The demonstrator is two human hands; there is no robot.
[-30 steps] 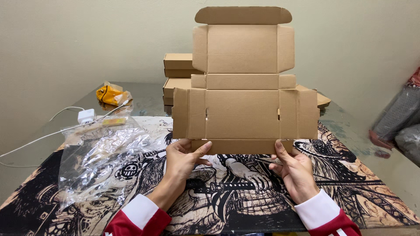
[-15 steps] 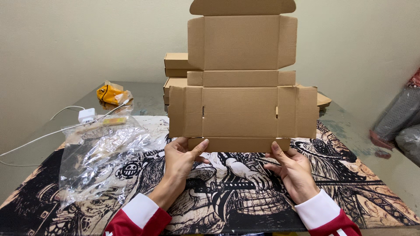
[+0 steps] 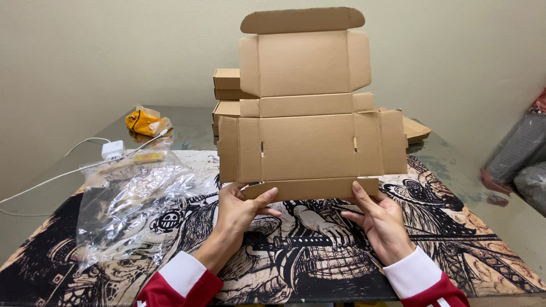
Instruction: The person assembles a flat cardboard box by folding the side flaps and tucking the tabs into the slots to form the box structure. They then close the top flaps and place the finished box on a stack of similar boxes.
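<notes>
While both hands hold it upright above the table, the flat cardboard box blank (image 3: 310,113) stands on edge near the middle of the scene, its rounded top flap highest and its side flaps spread out left and right. The left hand (image 3: 242,210) grips the bottom strip of the blank at its left end, thumb lying across the near face and fingers curled behind. The right hand (image 3: 382,220) takes the same strip at its right end, thumb pressed up against the near face, the other fingers half bent below and behind the edge; how firmly they close on the card is hard to tell from here. Both wrists show white cuffs on red sleeves.

Under the hands lies a printed mat (image 3: 466,239) with dark drawn figures, spread over a glass table (image 3: 455,153). To the left of the left hand, on the mat, rests a crumpled clear plastic bag (image 3: 128,207). Farther left and farther off sit a white charger (image 3: 112,150) with its cable trailing away, and a small yellow packet (image 3: 145,121). Behind the blank, against the far wall, stands a stack of folded cardboard boxes (image 3: 226,85), partly hidden by it.
</notes>
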